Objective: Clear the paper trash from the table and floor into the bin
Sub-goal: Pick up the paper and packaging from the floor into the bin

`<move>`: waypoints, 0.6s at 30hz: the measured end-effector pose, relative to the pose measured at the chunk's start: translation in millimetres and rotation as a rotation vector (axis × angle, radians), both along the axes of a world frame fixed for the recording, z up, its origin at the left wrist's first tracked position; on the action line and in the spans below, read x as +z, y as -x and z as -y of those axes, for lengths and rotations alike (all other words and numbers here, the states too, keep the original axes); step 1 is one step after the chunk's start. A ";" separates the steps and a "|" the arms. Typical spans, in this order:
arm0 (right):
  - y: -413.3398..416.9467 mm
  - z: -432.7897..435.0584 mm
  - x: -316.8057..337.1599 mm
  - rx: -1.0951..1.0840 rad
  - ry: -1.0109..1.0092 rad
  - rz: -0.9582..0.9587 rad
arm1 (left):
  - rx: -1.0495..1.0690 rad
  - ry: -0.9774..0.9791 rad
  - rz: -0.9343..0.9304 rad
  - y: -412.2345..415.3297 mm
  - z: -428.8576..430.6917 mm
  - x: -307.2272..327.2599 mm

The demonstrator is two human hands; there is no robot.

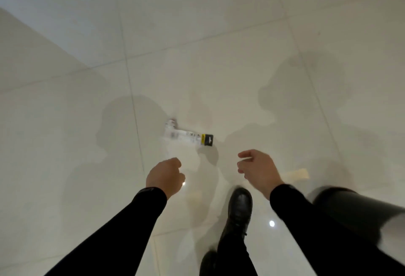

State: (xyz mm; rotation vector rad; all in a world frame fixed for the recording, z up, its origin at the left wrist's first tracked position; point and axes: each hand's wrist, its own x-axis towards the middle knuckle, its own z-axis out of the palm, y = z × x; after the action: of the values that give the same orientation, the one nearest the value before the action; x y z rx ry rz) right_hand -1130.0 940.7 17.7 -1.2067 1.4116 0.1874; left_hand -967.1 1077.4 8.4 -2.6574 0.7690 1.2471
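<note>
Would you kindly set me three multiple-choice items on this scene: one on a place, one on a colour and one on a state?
1. Where does the paper strip lie?
A. on the tiled floor, beyond the right hand
B. in the left hand
C. under the shoe

2. What colours mark one end of the paper strip?
A. red and blue
B. yellow and black
C. green and white

3. How is the right hand?
A. gripping the paper strip
B. pressed flat on the tiles
C. open, holding nothing

Answers:
1 A: the strip lies flat on the tiles, past the fingertips.
2 B: a yellow band adjoins a black tip.
3 C: its fingers are loose and clear of the strip.
</note>
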 end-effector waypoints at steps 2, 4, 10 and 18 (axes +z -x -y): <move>-22.0 1.5 -12.6 0.001 -0.058 0.021 | 0.074 -0.019 0.005 -19.1 3.7 -11.4; -40.9 4.4 -27.4 0.053 -0.088 0.021 | 0.141 -0.044 0.006 -40.4 8.5 -28.9; -86.7 11.4 -86.9 0.113 -0.084 -0.041 | 0.802 0.071 -0.192 -92.5 21.6 -97.3; -139.6 14.8 -183.2 0.124 -0.059 -0.054 | 0.819 0.049 -0.054 -119.9 44.3 -218.7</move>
State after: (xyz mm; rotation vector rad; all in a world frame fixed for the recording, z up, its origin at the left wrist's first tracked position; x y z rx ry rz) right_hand -990.4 925.9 -165.5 -1.2495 1.3694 0.3478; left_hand -847.1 1033.1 -210.3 -3.0905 -0.3632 1.4350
